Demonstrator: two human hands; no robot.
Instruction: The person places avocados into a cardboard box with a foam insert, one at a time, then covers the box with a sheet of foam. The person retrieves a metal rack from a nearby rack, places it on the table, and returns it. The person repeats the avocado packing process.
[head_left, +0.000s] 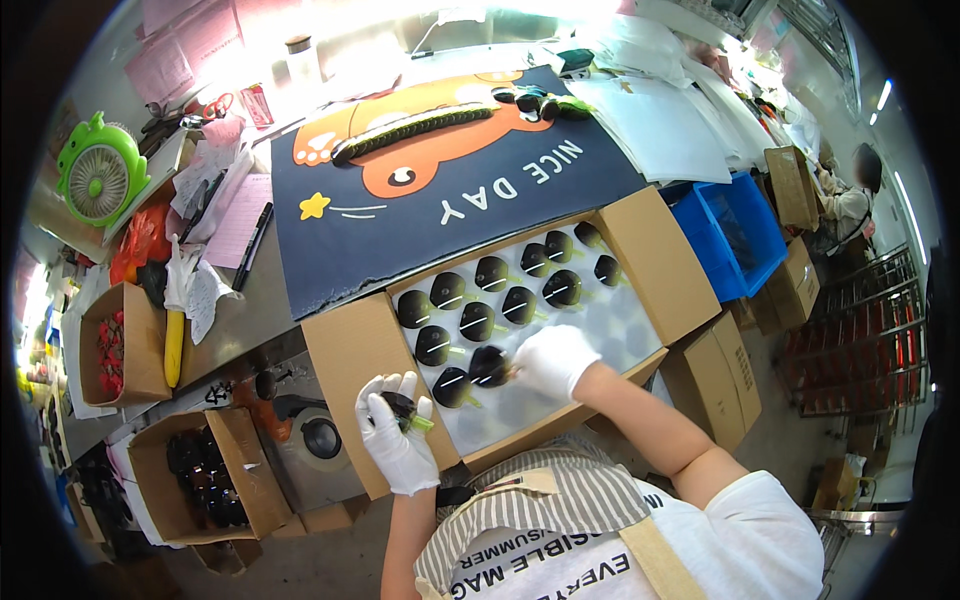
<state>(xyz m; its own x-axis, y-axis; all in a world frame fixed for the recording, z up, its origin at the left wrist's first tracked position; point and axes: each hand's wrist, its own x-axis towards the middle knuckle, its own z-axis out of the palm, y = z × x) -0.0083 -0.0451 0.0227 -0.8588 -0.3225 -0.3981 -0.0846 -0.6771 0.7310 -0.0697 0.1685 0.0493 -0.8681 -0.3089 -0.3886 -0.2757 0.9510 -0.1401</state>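
Observation:
My left hand (397, 435), in a white glove, holds several dark sunglass lenses (399, 407) with light green tabs, left of the box. My right hand (553, 363), also gloved in white, has its fingertips at the tab of a dark lens (489, 366) over the lower middle of the open cardboard box (664, 251). Other dark lenses (448, 291) lie in rows on a whitish translucent sheet (499, 420) in the box. Beyond the box, a long tight row of lenses (412, 133) lies on the dark printed mat (352, 251), with several loose lenses (530, 100) at its far end.
A box of dark glossy pieces (259, 480) and a box of red pieces (133, 345) stand at the left, near a green fan (101, 171). At the right are a blue bin (694, 225), cartons (709, 382) and, farther back, a person (847, 202).

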